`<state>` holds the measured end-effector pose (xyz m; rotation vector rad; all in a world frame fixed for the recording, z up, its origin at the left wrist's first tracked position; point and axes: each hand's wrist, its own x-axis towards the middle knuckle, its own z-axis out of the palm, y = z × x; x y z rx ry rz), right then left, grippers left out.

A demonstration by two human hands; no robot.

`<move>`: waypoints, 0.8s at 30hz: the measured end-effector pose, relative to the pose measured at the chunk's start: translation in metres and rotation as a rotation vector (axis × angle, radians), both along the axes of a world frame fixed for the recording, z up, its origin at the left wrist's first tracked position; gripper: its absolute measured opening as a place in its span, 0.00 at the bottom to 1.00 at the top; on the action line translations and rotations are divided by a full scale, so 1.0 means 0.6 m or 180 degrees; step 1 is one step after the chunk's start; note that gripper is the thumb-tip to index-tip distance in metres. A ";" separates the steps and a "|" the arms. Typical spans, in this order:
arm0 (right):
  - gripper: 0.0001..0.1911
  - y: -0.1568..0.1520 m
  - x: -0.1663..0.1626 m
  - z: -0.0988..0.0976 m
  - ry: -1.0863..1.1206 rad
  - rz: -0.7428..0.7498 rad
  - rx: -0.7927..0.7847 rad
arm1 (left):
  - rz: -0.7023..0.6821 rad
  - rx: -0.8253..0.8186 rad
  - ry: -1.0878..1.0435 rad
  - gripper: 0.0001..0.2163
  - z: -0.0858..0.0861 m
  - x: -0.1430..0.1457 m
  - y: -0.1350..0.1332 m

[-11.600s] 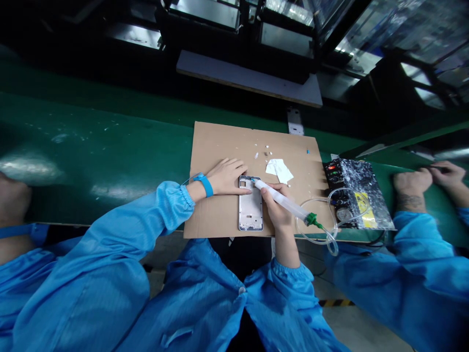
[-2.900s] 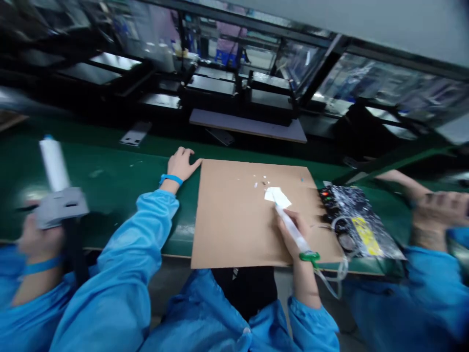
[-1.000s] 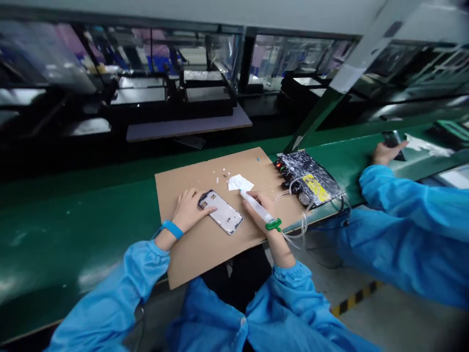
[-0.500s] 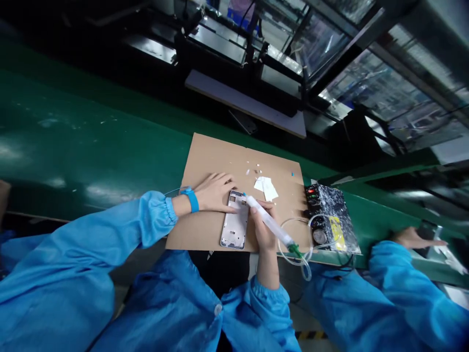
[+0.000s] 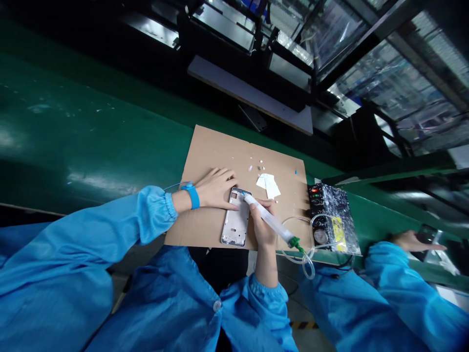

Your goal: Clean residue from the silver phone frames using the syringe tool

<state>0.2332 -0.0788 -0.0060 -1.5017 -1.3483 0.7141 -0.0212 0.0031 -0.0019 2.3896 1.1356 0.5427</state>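
Note:
A phone's metal middle frame [image 5: 234, 226] lies flat on a sheet of cardboard [image 5: 216, 146]. My left hand [image 5: 217, 189] rests beside its upper left edge, fingers stretched out, with the thumb reaching onto the frame. Pinched in my right hand [image 5: 264, 224] is a translucent glue dispensing syringe [image 5: 269, 218], slanted with its blue tip down at the frame's top end. Whether the tip touches the metal I cannot tell. From the syringe's green rear cap, a clear air hose [image 5: 309, 269] loops off to the right.
Right of the cardboard stands a black dispenser box [image 5: 339, 210] with a gauge and lit display. White paper pieces [image 5: 269, 185] and small crumbs lie beyond my right hand. A co-worker's hand [image 5: 410, 241] is at the far right. A shelf board [image 5: 249, 95] runs along the back.
The syringe tip has shifted slightly left across the top end of the phone frame. My left hand keeps its place beside the frame. The whole view has shifted a little.

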 end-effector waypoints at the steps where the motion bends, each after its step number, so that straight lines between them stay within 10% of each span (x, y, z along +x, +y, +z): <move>1: 0.31 0.000 0.000 0.001 -0.0030 -0.0002 -0.0009 | -0.0005 0.0003 0.0011 0.31 0.000 0.000 0.000; 24: 0.28 0.001 -0.001 0.002 -0.0093 0.0034 0.0016 | 0.0004 -0.0014 0.0016 0.31 -0.001 -0.001 0.000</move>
